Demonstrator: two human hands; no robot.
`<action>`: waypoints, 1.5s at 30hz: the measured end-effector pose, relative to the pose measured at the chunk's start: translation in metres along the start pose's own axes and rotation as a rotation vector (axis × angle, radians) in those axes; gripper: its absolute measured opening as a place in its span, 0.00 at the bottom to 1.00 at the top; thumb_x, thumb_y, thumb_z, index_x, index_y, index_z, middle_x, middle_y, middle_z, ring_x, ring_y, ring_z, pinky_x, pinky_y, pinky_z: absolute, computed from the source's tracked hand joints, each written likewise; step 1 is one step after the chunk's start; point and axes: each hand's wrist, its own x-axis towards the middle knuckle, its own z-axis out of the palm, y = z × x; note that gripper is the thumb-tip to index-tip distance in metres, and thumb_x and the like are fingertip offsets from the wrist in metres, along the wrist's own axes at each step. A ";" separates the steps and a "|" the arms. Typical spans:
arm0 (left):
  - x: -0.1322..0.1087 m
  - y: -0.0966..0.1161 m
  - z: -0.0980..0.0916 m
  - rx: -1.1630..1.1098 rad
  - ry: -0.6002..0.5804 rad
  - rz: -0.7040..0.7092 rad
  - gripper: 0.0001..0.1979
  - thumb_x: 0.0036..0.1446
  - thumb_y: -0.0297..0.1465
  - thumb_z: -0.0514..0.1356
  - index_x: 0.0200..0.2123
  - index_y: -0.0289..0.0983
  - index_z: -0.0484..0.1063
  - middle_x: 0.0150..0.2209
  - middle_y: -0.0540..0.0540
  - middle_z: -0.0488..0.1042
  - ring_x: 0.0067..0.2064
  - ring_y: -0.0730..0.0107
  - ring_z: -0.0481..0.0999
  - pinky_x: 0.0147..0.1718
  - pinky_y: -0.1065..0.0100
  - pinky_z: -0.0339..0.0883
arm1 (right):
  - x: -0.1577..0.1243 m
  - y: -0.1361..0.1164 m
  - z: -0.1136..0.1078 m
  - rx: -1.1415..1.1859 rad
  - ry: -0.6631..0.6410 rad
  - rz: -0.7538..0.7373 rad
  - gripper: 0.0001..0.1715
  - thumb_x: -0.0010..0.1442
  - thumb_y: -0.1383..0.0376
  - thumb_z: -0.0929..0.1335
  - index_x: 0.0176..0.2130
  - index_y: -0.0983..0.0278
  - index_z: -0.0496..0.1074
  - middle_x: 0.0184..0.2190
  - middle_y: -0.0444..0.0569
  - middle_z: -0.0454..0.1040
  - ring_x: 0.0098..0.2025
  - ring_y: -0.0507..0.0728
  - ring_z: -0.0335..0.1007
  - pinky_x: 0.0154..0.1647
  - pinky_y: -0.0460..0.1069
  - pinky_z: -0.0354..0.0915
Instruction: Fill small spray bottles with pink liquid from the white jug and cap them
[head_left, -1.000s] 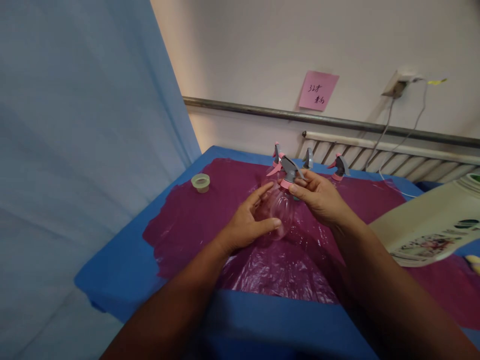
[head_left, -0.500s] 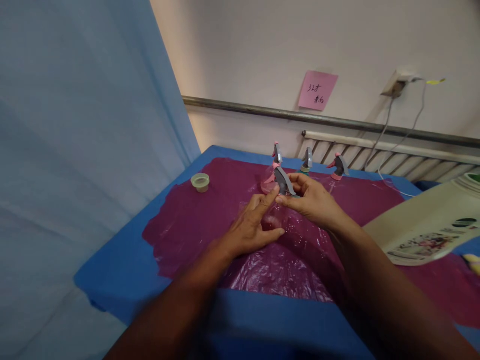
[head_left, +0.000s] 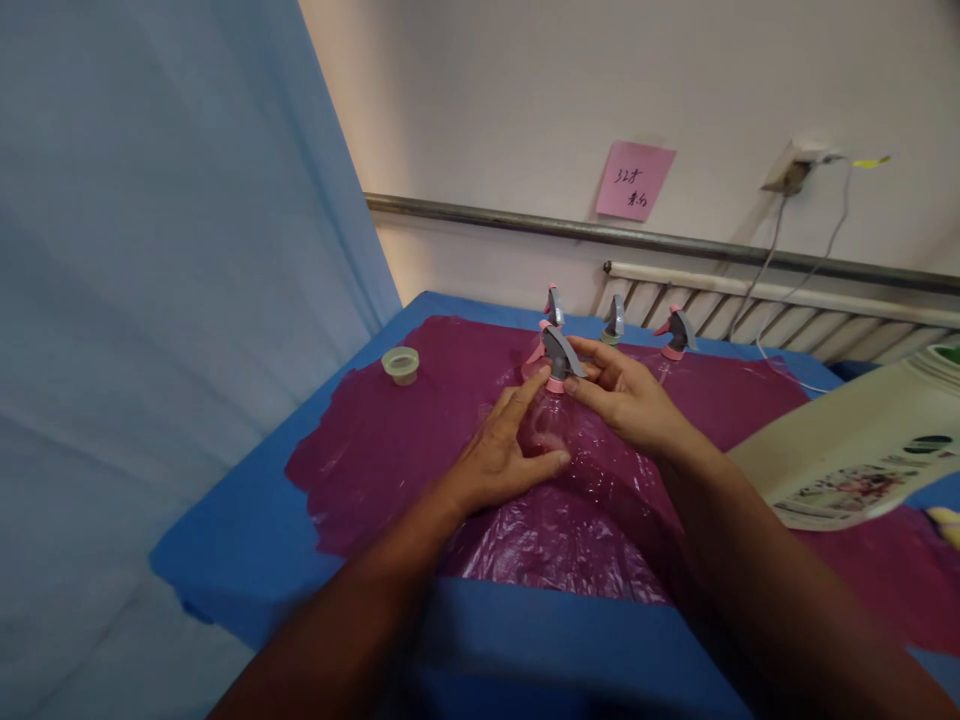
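A clear spray bottle point(head_left: 550, 424) stands upright on the purple plastic sheet, topped by a grey and pink spray head point(head_left: 559, 352). My left hand point(head_left: 504, 452) is wrapped round the left side of the bottle, thumb in front and index finger up near the pink collar. On the right, my right hand point(head_left: 628, 395) has its thumb and fingers closed on the spray head at its collar and trigger side. Its far fingers are partly hidden behind the head.
More spray bottles with grey heads point(head_left: 679, 332) stand behind. A small translucent cup point(head_left: 401, 365) sits to the left. A large cream jug point(head_left: 847, 450) leans in at the right. The blue table edge point(head_left: 225, 540) runs beside a blue curtain point(head_left: 172, 250). A radiator point(head_left: 750, 300) is behind.
The spray head has shifted slightly up and left, and its pink collar now shows. My right fingers have moved a little around it; my left hand has stayed nearly still.
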 end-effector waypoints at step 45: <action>-0.002 -0.003 0.001 0.164 0.030 0.017 0.57 0.62 0.37 0.76 0.86 0.56 0.51 0.73 0.38 0.70 0.71 0.39 0.74 0.71 0.37 0.72 | 0.000 0.014 0.010 -0.010 0.025 -0.064 0.45 0.61 0.53 0.84 0.71 0.53 0.72 0.56 0.52 0.86 0.60 0.65 0.83 0.69 0.66 0.75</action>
